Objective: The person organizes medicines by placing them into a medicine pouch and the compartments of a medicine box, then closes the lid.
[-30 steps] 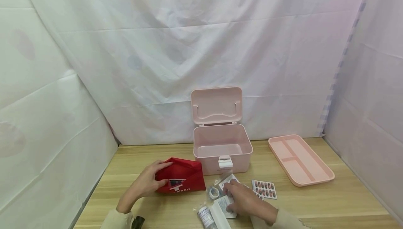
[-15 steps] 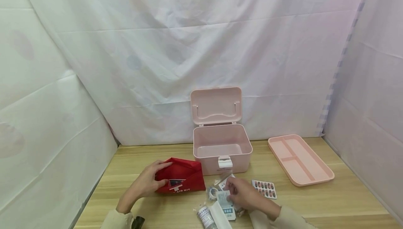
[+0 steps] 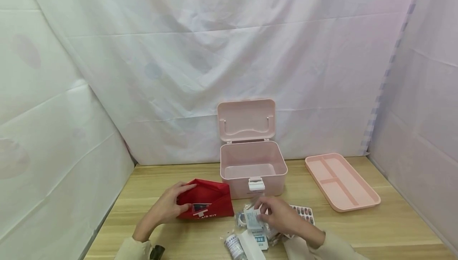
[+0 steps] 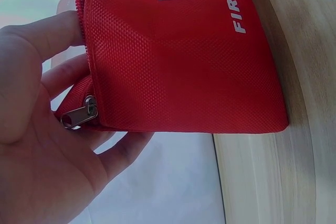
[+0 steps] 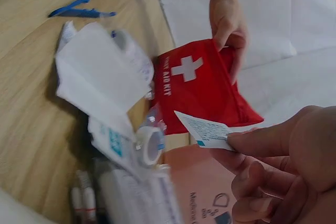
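The pouch [image 3: 219, 205] lies left of the box [image 3: 239, 188], the tray [image 3: 351, 177] right.

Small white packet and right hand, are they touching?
Touching: the right wrist view shows the right hand pinching the small white packet between thumb and finger.

The red pouch [image 3: 219, 207] gapes unzipped, left of a tilted white packet [image 5: 203, 131].

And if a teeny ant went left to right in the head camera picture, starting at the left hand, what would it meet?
Left hand → red first-aid pouch → open pink box → capsule pack → pink tray.
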{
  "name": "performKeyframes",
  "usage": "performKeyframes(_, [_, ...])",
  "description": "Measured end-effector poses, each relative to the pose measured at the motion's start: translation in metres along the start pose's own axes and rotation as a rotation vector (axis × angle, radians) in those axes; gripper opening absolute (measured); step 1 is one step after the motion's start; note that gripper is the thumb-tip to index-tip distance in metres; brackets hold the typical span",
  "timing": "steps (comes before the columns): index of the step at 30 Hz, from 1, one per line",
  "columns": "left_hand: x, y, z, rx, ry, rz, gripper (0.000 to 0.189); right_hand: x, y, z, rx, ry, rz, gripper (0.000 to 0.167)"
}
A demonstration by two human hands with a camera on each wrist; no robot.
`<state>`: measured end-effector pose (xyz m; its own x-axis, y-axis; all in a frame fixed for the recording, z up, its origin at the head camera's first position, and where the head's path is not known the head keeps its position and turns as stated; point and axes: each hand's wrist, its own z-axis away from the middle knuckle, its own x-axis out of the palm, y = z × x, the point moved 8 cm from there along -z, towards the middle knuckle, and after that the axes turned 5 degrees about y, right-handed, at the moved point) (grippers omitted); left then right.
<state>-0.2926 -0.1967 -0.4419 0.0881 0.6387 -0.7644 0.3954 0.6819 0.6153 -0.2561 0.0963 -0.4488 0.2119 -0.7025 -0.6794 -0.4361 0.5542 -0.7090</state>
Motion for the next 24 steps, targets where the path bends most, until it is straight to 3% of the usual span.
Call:
performKeyframes(13, [0.0, 0.002, 0.001, 0.008, -0.012, 0.026, 0.054, -0.006, -0.047, -0.027, -0.14, 0.004, -0.03, 0.009])
performKeyframes(24, [0.0, 0.0, 0.001, 0.001, -0.012, 0.025, 0.055, 0.001, -0.08, -0.064, -0.155, -0.014, -0.031, 0.01])
